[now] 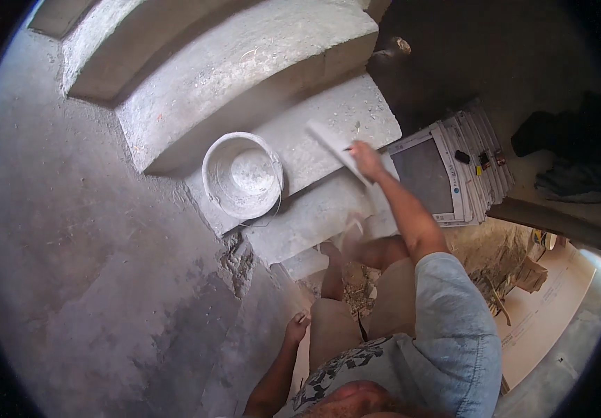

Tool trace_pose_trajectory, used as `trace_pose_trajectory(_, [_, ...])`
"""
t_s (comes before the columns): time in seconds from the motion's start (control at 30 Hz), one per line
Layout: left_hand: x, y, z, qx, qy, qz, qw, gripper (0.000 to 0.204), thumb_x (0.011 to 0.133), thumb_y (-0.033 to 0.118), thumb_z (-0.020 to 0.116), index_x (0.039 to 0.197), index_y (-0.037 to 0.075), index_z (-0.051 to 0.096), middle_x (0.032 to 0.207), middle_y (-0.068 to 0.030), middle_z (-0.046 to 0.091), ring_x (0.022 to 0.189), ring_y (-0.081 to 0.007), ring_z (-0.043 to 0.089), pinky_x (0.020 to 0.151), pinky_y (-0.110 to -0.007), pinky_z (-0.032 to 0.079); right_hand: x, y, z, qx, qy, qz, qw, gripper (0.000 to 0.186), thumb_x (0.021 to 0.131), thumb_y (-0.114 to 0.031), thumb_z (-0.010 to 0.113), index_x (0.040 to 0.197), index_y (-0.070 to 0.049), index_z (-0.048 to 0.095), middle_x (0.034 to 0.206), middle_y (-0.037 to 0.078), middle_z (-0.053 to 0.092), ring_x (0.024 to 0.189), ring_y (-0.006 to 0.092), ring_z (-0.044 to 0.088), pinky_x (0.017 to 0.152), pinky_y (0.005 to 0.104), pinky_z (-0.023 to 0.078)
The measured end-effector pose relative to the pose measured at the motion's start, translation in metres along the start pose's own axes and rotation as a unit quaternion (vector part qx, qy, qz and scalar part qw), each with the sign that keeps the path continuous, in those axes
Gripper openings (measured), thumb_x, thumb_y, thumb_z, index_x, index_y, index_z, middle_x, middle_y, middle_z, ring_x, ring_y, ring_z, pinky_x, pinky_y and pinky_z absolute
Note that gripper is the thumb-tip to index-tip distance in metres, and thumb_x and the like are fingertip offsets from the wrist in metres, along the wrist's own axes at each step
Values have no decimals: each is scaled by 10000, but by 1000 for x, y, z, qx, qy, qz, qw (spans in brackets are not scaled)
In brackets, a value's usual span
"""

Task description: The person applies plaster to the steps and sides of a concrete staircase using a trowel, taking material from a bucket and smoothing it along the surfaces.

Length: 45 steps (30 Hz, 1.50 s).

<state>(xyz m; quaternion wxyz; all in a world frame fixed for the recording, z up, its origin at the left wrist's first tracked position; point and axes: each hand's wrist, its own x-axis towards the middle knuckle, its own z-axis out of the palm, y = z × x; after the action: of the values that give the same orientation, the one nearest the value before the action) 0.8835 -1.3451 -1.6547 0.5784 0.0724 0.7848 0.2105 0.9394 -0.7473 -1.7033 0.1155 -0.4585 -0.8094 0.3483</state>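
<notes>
My right hand (366,161) is wrapped round a long, flat, pale plastering trowel (327,141), slightly smeared by motion. The trowel is over the lower concrete steps, tilted across the edge of one step (345,115). My left hand (299,324) is low beside my left thigh, its fingers curled; whatever lies in them, if anything, is too small to make out. A whitish, dust-coated bucket (211,171) with a wire handle stands on the step to the left of the trowel, with pale residue at its bottom.
Curved concrete steps (244,70) rise toward the upper left. Stacked framed panels (447,171) lie to the right, with small objects on top. Dark cloth (572,174) is at the far right. Loose debris and a broken piece of wood (529,275) lie beside a pale board (548,313).
</notes>
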Motion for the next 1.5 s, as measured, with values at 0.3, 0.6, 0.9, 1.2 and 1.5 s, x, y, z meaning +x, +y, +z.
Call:
trace_pose_trajectory(0.3, [-75, -111, -1, -9, -15, -184, 983, 572, 852, 460, 611, 1162, -20, 604, 1144, -194, 632, 1108, -281, 586, 963, -366, 430, 17, 54, -105, -5, 75, 105, 992, 389, 961, -373, 414, 1075, -22, 536, 1009, 233, 606, 965, 390, 593, 810, 467, 450])
trace_pose_trajectory(0.6, [-64, 18, 39, 8, -5, -94, 996, 591, 862, 475, 600, 1164, -33, 592, 1098, -179, 648, 1050, -264, 604, 931, -354, 439, -46, 37, -38, 13, -72, 42, 996, 249, 927, -214, 498, 1099, -41, 544, 1068, 211, 570, 1054, 386, 531, 893, 457, 410])
trace_pose_trajectory(0.9, [-58, 117, 111, -12, 14, -69, 997, 535, 877, 444, 597, 1152, -15, 600, 1092, -193, 646, 1043, -276, 605, 924, -338, 439, -15, 144, -156, 49, 77, 31, 995, 268, 944, -229, 496, 1077, -23, 603, 1120, 198, 595, 1084, 343, 539, 934, 428, 412])
trace_pose_trajectory(1.2, [-35, 146, 156, 19, 84, -62, 994, 628, 860, 473, 607, 1246, -17, 531, 1166, -236, 606, 1107, -331, 580, 954, -374, 428, -13, 152, -107, 59, 10, -92, 994, 140, 861, -148, 554, 953, -60, 612, 913, 163, 598, 964, 359, 545, 834, 437, 433])
trace_pose_trajectory(1.5, [-40, 266, 101, 94, 251, 24, 963, 577, 854, 446, 614, 1198, -15, 556, 1232, -254, 550, 1169, -372, 521, 982, -385, 403, 0, 147, -138, 69, 13, -34, 997, 335, 912, -211, 521, 1190, -23, 507, 1158, 220, 547, 1078, 391, 523, 905, 455, 418])
